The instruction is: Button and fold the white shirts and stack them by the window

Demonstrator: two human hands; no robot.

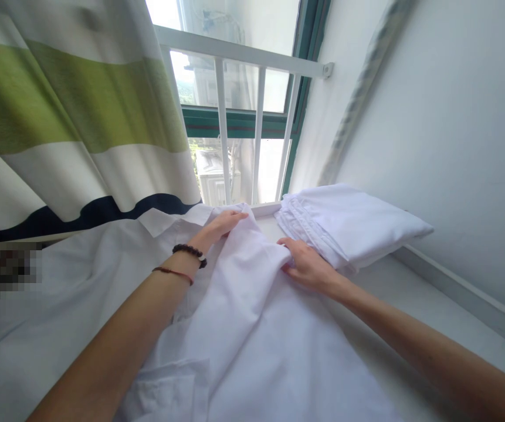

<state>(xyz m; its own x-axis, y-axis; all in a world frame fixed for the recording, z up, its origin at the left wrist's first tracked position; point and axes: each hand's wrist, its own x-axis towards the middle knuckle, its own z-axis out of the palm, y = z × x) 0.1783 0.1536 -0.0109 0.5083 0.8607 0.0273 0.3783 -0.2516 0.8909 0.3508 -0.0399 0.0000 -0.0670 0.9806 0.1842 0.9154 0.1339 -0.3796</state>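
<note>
A white coat (252, 328) with a collar and a patch pocket lies spread out before me, loosely creased. My left hand (223, 225) pinches its far edge, to the right of the collar (158, 221). Dark beads and a thin cord circle that wrist. Lower and to the right, my right hand (307, 264) grips another part of the same coat between thumb and fingers, drawing up a fold. Just beyond the right hand sits a folded stack of white cloth (358, 220), its layered edges facing me.
White railing bars (258, 129) stand in front of a green-framed window (298, 111). A striped green and white curtain (102, 99) hangs at the left. The white wall (454, 146) closes off the right side, above a pale ledge (410, 299).
</note>
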